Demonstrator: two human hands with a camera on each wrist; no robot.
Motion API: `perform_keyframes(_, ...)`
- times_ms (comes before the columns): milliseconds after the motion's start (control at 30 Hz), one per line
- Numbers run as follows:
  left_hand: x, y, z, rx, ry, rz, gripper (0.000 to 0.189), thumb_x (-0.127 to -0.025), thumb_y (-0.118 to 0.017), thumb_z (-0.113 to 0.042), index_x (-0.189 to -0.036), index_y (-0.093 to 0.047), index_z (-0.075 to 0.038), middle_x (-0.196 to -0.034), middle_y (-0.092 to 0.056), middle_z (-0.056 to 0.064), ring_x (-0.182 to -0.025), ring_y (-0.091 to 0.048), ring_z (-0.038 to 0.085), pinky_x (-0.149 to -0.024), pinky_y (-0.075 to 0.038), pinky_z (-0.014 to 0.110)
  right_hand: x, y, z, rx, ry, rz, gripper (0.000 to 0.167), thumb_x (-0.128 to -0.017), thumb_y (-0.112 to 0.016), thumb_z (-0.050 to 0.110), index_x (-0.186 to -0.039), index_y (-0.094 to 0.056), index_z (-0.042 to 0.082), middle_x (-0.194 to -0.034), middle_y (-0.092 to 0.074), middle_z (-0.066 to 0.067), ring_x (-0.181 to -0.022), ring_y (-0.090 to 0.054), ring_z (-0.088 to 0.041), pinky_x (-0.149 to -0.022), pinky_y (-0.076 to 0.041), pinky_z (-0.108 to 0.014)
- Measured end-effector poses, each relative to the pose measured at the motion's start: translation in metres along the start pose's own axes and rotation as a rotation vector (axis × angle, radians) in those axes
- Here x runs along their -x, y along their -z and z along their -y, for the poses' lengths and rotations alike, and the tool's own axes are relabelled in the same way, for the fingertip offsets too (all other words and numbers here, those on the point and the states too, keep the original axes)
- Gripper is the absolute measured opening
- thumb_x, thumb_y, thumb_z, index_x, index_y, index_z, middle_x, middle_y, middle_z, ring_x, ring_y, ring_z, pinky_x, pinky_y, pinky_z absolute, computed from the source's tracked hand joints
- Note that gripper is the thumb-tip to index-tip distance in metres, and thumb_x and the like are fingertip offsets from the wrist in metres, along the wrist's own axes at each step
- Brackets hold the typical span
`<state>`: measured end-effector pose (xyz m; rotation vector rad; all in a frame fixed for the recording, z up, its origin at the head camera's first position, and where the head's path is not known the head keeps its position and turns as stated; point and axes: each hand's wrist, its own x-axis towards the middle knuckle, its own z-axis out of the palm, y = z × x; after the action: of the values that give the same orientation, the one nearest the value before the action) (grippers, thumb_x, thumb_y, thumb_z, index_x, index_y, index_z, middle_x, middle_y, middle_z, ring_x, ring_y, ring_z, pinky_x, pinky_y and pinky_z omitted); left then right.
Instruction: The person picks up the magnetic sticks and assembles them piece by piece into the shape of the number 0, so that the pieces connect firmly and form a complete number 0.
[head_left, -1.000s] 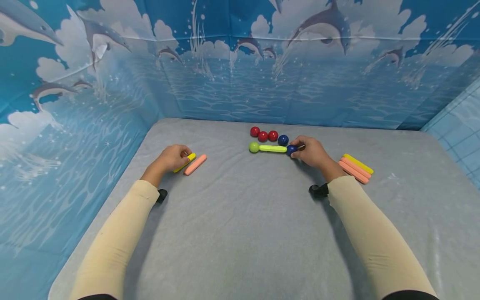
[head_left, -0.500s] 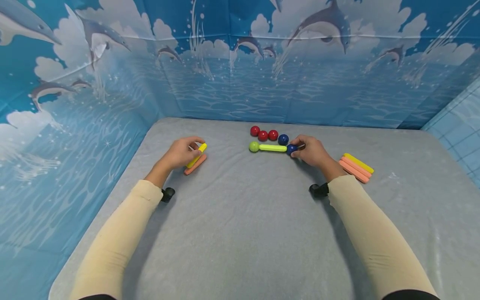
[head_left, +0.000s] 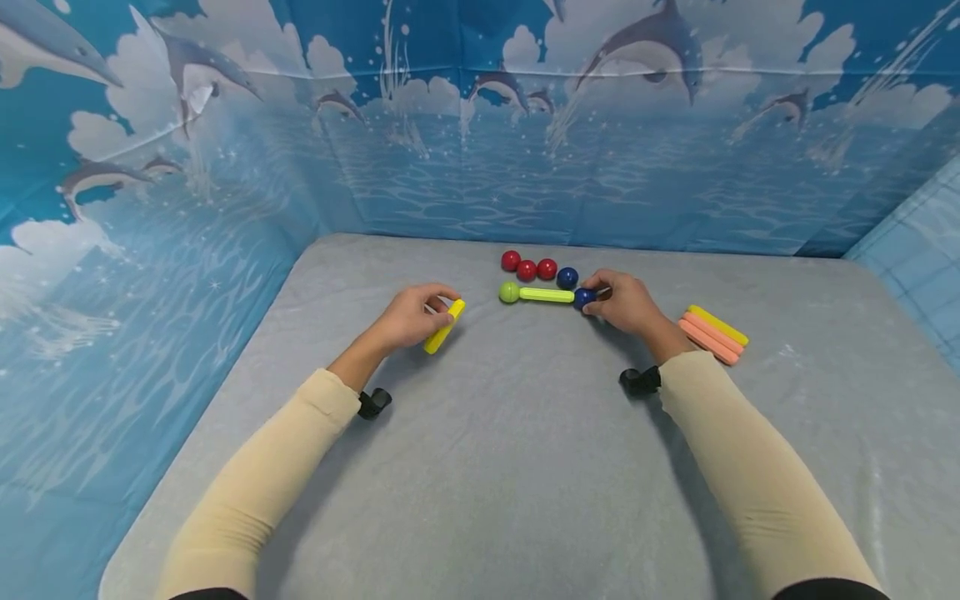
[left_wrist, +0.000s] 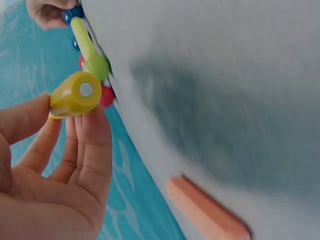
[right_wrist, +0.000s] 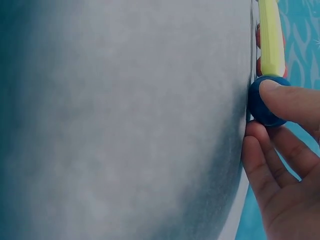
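A: Head cam: left hand pinches a yellow stick at 8 o'clock from the green ball; right hand pinches a blue ball at its 3.
B: Left wrist cam adds the stick's white end dot, plus an orange stick head cam can't see.

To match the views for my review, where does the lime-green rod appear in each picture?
Head: the lime-green rod, slightly right of centre.
Left wrist: the rod, upper left.
Right wrist: the rod, upper right.
Shared landmark: the blue ball at its end.
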<state>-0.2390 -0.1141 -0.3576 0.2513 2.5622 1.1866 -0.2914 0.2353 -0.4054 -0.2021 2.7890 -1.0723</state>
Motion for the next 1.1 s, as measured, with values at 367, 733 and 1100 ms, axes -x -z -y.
perform_keyframes(367, -0.035, -0.036, -0.014, 0.273, 0.133, -0.036, 0.036, -0.098, -0.062, -0.015, -0.133, -0.060, -0.019, -0.118, -0.063, 0.011, -0.095, -0.062, 0.022, -0.078, -0.056, 0.033, 0.003, 0.002, 0.006, 0.009, 0.005, 0.022, 0.031, -0.094, -0.064, 0.005, -0.124, -0.058, 0.003, -0.134, -0.056, -0.025, -0.124, -0.056, -0.042, -0.096, -0.052, -0.052)
perform_keyframes(733, -0.053, -0.055, -0.022, 0.358, 0.208, -0.066, 0.037, -0.098, -0.062, -0.017, -0.135, -0.059, -0.017, -0.124, -0.061, 0.011, -0.104, -0.064, 0.023, -0.093, -0.057, 0.038, 0.001, 0.000, 0.005, 0.004, -0.004, 0.008, 0.031, -0.094, -0.064, 0.005, -0.124, -0.059, 0.003, -0.133, -0.057, -0.024, -0.122, -0.057, -0.041, -0.096, -0.052, -0.052)
perform_keyframes(1100, -0.060, -0.065, -0.026, 0.407, 0.267, -0.038, 0.037, -0.097, -0.064, -0.018, -0.133, -0.059, -0.015, -0.127, -0.063, 0.011, -0.104, -0.066, 0.023, -0.089, -0.057, 0.034, 0.003, -0.001, 0.007, 0.009, -0.008, 0.011, 0.031, -0.094, -0.064, 0.005, -0.125, -0.059, 0.003, -0.134, -0.056, -0.024, -0.123, -0.056, -0.041, -0.097, -0.051, -0.053)
